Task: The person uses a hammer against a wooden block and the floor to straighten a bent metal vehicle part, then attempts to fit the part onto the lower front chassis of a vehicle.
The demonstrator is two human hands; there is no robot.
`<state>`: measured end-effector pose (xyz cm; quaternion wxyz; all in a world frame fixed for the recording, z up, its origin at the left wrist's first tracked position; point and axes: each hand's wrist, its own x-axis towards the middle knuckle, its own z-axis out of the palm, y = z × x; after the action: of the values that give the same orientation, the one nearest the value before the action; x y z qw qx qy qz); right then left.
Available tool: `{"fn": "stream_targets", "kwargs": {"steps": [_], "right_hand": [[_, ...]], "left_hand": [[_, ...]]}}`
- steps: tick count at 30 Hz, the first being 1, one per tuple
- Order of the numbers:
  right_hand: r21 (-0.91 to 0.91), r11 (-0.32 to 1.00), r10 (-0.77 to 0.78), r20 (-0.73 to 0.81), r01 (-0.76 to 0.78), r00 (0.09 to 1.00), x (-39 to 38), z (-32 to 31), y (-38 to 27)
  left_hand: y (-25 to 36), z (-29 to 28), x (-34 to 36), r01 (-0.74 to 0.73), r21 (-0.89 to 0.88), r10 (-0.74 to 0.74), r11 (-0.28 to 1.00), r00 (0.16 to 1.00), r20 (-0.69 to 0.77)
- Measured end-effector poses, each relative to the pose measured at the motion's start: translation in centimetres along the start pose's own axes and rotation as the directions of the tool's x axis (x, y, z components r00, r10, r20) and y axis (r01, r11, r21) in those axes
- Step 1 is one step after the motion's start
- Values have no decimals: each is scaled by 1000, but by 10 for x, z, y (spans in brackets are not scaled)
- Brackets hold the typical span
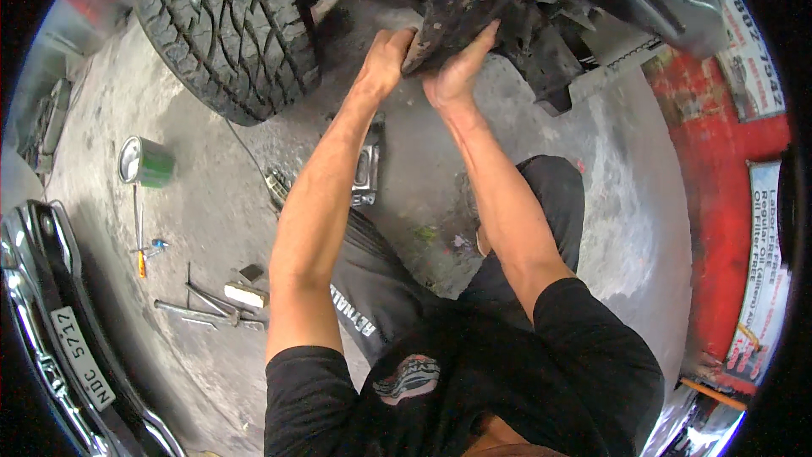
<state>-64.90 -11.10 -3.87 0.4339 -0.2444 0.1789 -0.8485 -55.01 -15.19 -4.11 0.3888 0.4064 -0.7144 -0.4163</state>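
Observation:
A dirt-streaked black panel (461, 17), like a splash shield, hangs below the vehicle's front at the top of the view. My left hand (387, 59) grips its lower left edge, the fingers curled behind it and partly hidden. At the panel's right side, my right hand (454, 76) holds on with the thumb stretched up along its face; its other fingers are mostly hidden. To the right of my hands, a bent dark bracket-like piece (541, 63) hangs from the underside.
A large knobby tyre (233, 42) is on the left. On the concrete floor are a green can (148, 162), a screwdriver (141, 262), several metal tools (211, 309) and a silver metal part (367, 171). A car bumper (63, 313) borders the left, a red wall (706, 161) the right.

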Motion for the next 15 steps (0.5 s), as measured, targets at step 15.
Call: {"fn": "stream_targets", "kwargs": {"steps": [15], "right_hand": [[-32, 999, 19, 11, -18, 1000, 4, -4, -2]], "left_hand": [[-8, 0, -4, -78, 81, 77, 994, 997, 15]]}}
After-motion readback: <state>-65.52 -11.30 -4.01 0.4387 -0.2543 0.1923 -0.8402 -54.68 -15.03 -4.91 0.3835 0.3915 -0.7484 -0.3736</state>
